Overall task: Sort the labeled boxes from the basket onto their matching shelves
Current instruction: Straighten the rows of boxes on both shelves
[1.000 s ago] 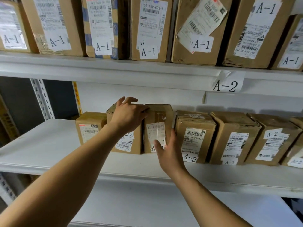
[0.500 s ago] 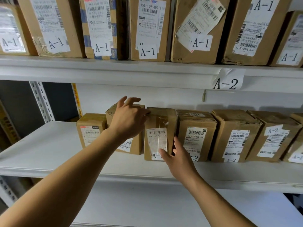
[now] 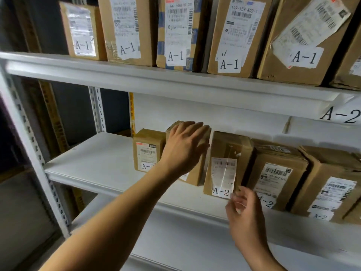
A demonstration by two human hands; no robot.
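Nearest, the right hand (image 3: 246, 213) hung just before the middle shelf's (image 3: 93, 163) front edge, its fingers loosely curled and holding nothing, close to the lower corner of an A-2 box (image 3: 226, 165). Farther in, the left hand (image 3: 184, 148) lay with straight fingers flat against the neighbouring box (image 3: 197, 173), hiding most of its label. A small A-2 box (image 3: 148, 149) stood just left. Above, A-1 boxes (image 3: 232, 34) lined the upper shelf (image 3: 156, 79).

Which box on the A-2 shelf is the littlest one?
The leftmost box, at the very end of the row. It stands shorter than every neighbour, just left of the box under the left hand.
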